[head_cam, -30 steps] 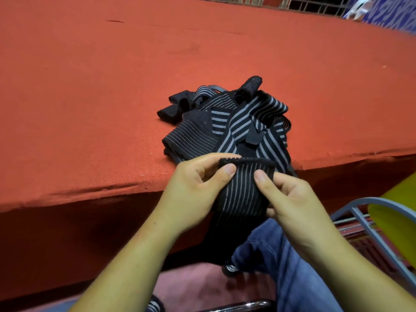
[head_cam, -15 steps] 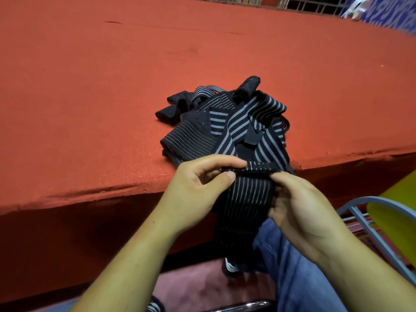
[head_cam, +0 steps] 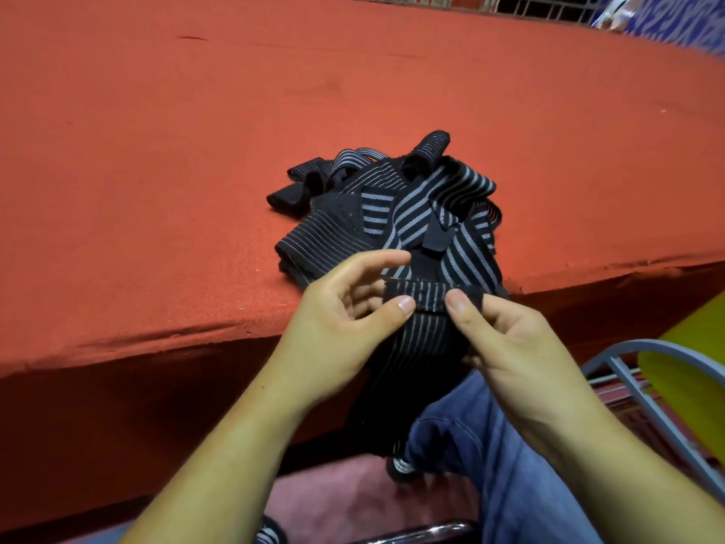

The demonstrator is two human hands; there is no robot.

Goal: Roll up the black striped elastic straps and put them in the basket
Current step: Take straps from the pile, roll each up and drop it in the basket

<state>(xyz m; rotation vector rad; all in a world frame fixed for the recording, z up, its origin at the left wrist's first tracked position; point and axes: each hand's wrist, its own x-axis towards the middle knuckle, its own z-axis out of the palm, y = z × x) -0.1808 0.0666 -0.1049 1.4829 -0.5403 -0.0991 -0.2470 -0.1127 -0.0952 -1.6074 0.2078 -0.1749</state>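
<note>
**Two hands, one strap, roll only just started**

Both hands worked just off the near edge of the bench (head_cam: 157, 170), over the person's lap. There the left hand (head_cam: 341, 312) pinched the left end of the strap (head_cam: 421, 339), thumb in front, fingers curled behind, index lifted a little above. Opposite it the right hand (head_cam: 514, 343) pinched the right end, thumb on the front of the turned-over top edge, other fingers mostly hidden behind the fabric. Btwn the thumbs sat a thin roll (head_cam: 425, 294), prob. one or two turns at most. The rest of the strap hung down past the jeans (head_cam: 490, 457) towards the floor, and its lower end wasn't clearly visible.

A pile of straps (head_cam: 396, 214) lay tangled on the bench just behind the hands, near the edge. The basket wasn't in view, and a grey metal frame (head_cam: 627, 390) at right couldn't be identified.

Risks from here, as a judgement:
- **Unwinding:** the core was thin & the fabric looked springy, so slack in either pinch would likely let it unwind.
- **Coning:** uneven feed, w/ one thumb ahead of the other, would cone the roll & step its edges sideways.
- **Kinks:** the hanging tail could twist or snag on the knee, putting a kink into later turns.
- **Snagging the pile:** the hands sat v. close to the pile, so a loose loop might get caught & dragged off the edge.
- **Springing open:** a finished roll w/ no fastening would prob. spring open once dropped in the basket.
</note>
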